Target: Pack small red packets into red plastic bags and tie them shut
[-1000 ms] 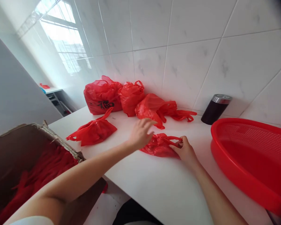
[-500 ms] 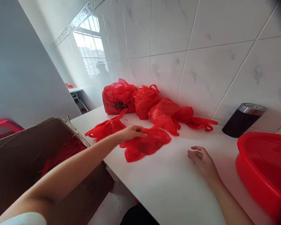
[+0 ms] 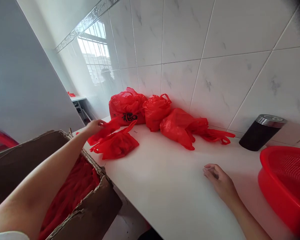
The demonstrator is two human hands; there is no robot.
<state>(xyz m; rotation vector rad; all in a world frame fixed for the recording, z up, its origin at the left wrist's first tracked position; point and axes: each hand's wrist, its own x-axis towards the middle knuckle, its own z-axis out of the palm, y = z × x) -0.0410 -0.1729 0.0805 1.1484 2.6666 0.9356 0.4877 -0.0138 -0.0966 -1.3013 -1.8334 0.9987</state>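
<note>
My left hand (image 3: pixel 94 127) reaches to the far left of the white counter (image 3: pixel 165 186) and grips a small red plastic bag (image 3: pixel 105 131). That bag hangs just above another red bag (image 3: pixel 117 145) lying on the counter. My right hand (image 3: pixel 218 181) rests on the counter at the right, fingers loosely curled, with nothing in it. Three fuller red bags stand against the tiled wall: one with black writing (image 3: pixel 126 108), a knotted one (image 3: pixel 156 111) and a flatter one (image 3: pixel 182 128).
A cardboard box (image 3: pixel 90 213) holding red material sits below the counter's left edge. A red plastic basin (image 3: pixel 286 186) is at the right edge. A dark cylinder with a metal lid (image 3: pixel 261 132) stands by the wall.
My left hand carried the small red bag from the counter's middle leftward, over to the bag near the box. My right hand let go of it and stayed on the counter.
</note>
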